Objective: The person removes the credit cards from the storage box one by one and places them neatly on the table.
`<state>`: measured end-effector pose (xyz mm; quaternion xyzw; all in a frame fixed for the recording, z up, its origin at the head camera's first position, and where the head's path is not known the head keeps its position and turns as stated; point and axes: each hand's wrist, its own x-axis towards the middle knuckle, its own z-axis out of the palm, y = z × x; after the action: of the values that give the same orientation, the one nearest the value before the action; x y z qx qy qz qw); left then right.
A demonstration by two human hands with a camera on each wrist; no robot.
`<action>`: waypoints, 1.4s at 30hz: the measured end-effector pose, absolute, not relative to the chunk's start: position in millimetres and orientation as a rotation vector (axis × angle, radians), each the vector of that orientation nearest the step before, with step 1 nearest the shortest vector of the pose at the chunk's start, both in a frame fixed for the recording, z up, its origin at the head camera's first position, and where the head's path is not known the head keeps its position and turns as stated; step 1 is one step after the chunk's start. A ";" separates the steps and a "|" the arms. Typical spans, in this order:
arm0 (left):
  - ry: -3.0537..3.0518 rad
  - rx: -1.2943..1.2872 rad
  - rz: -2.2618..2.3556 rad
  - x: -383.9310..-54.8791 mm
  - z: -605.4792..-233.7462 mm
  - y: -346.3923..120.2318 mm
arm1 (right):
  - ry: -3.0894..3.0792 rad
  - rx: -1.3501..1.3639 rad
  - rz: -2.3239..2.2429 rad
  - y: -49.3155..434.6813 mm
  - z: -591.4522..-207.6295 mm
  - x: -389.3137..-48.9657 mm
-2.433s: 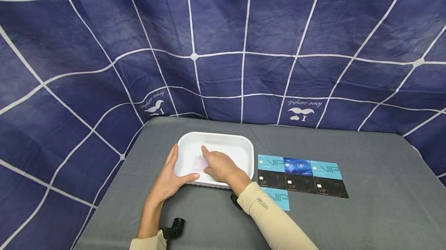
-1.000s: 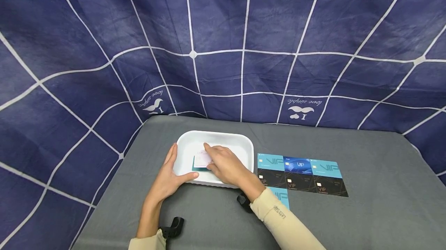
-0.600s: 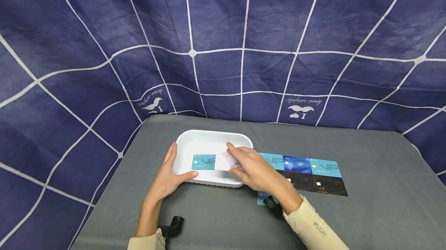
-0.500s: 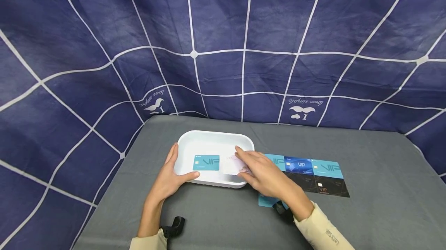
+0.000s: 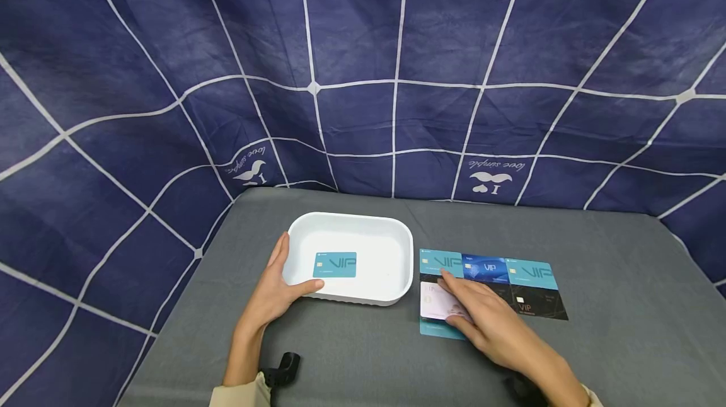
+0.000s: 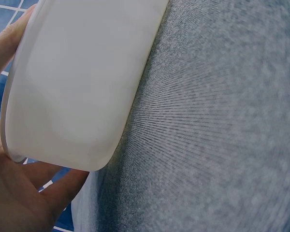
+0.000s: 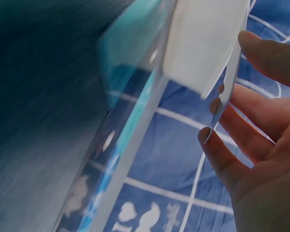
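A white plastic tray (image 5: 391, 262) stands on the grey cloth in the head view, with one teal VIP card (image 5: 336, 264) lying inside. My left hand (image 5: 276, 290) grips the tray's near left corner, thumb along the front rim and fingers against the left side. To the tray's right, my right hand (image 5: 493, 325) pinches a pale pink VIP card (image 5: 439, 301) by its edges. In the right wrist view the pink card (image 7: 225, 92) stands edge-on between thumb and fingertips, above the laid-out cards. It overlaps a black card and a lower teal card (image 5: 439, 328) in the head view.
Several cards lie side by side right of the tray: a teal card (image 5: 441, 262), a blue card (image 5: 485, 268), another teal card (image 5: 532, 273) and a black card (image 5: 539, 302) below it. A blue white-lined curtain (image 5: 363, 111) hangs behind the grey-covered table (image 5: 624, 268).
My right hand has lifted the pink card off the teal one, out of the tray, and carried it right over the card rows. My left hand has stayed on the tray.
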<state>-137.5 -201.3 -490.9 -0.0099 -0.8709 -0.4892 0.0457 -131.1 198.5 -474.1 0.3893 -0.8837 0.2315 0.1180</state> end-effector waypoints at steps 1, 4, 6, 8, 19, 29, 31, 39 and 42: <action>-2.660 -0.030 -1.492 -137.5 -490.9 -201.3 | -2.584 1.126 0.674 204.2 -475.4 -129.4; -2.663 -0.030 -1.490 -137.4 -490.6 -201.0 | -2.596 1.085 0.663 220.5 -478.3 -124.5; -2.664 -0.028 -1.491 -137.2 -490.3 -200.8 | -2.610 1.055 0.647 230.2 -480.0 -122.2; -2.664 -0.029 -1.494 -137.1 -489.9 -200.7 | -2.632 1.021 0.618 238.1 -482.0 -120.4; -2.683 -0.015 -1.475 -137.4 -489.3 -200.9 | -2.673 0.994 0.498 259.9 -499.2 -113.0; -2.692 0.000 -1.474 -137.7 -488.9 -200.4 | -2.636 1.028 0.509 269.5 -507.9 -115.4; -2.691 -0.001 -1.478 -137.2 -488.9 -200.0 | -2.634 1.032 0.496 271.2 -509.1 -115.3; -2.689 0.007 -1.477 -136.6 -489.0 -200.3 | -2.692 0.985 0.462 267.7 -506.2 -112.8; -2.682 0.002 -1.483 -136.8 -488.8 -200.4 | -2.728 0.960 0.453 265.2 -504.1 -111.8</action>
<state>-136.8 -200.4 -488.8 0.0007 -0.8745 -0.4835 0.0384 -111.8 265.2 -504.1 0.3260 -0.9266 0.1540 0.1071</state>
